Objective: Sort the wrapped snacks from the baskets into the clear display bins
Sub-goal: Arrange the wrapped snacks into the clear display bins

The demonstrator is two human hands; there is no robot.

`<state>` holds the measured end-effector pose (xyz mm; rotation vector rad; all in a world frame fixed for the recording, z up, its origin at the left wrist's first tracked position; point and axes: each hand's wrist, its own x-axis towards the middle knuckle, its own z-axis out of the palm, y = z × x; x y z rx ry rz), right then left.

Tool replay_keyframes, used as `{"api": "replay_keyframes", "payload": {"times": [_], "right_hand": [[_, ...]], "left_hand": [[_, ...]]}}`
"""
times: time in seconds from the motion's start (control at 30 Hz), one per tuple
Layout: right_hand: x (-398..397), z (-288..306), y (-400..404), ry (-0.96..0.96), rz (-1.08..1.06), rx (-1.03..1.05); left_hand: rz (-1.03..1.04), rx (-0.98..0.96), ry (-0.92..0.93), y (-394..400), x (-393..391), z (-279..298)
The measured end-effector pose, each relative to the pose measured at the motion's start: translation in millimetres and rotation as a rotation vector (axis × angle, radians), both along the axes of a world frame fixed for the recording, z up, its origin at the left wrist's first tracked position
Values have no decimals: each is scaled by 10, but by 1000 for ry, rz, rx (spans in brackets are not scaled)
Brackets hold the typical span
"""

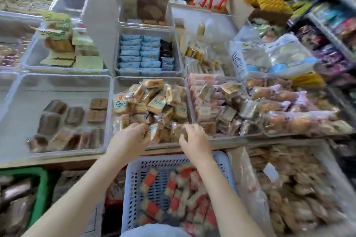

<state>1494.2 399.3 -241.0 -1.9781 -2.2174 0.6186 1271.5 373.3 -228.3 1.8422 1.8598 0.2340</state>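
Note:
Both my hands reach over the front wall of a clear display bin [113, 90] heaped with tan wrapped snacks [154, 102]. My left hand [131, 136] is closed around wrapped snacks at the bin's near edge. My right hand [192, 138] is curled, fingers down, on the packets beside it; the blur hides whether it grips one. Below my arms stands a pale blue lattice basket [134, 183] holding red-and-white wrapped snacks [179, 190].
A clear bin [17, 102] with brown flat packets sits to the left. Another bin [178, 63] of light blue packets lies behind. Pink-wrapped buns [279, 102] fill the right bin. A green crate [41, 194] is lower left; a crate of tan buns [300, 188] lower right.

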Motion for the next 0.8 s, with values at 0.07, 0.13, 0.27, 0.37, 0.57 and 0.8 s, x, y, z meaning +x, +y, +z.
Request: {"api": "replay_keyframes", "payload": {"times": [0.07, 0.13, 0.27, 0.37, 0.57, 0.8], "right_hand": [[401, -30, 119, -39, -136, 48], [793, -60, 245, -96, -272, 95], [1349, -178, 536, -203, -376, 131], [1466, -347, 744, -338, -160, 121], [1469, -447, 920, -382, -103, 145], [1555, -385, 1014, -352, -54, 173]], "left_hand": [[-168, -103, 37, 55, 416, -38], [-266, -163, 67, 98, 711, -92], [-269, -165, 53, 139, 1048, -186], [-243, -159, 60, 151, 1138, -219], [-137, -114, 70, 100, 1139, -150], [-98, -54, 56, -13, 1036, -75]]}}
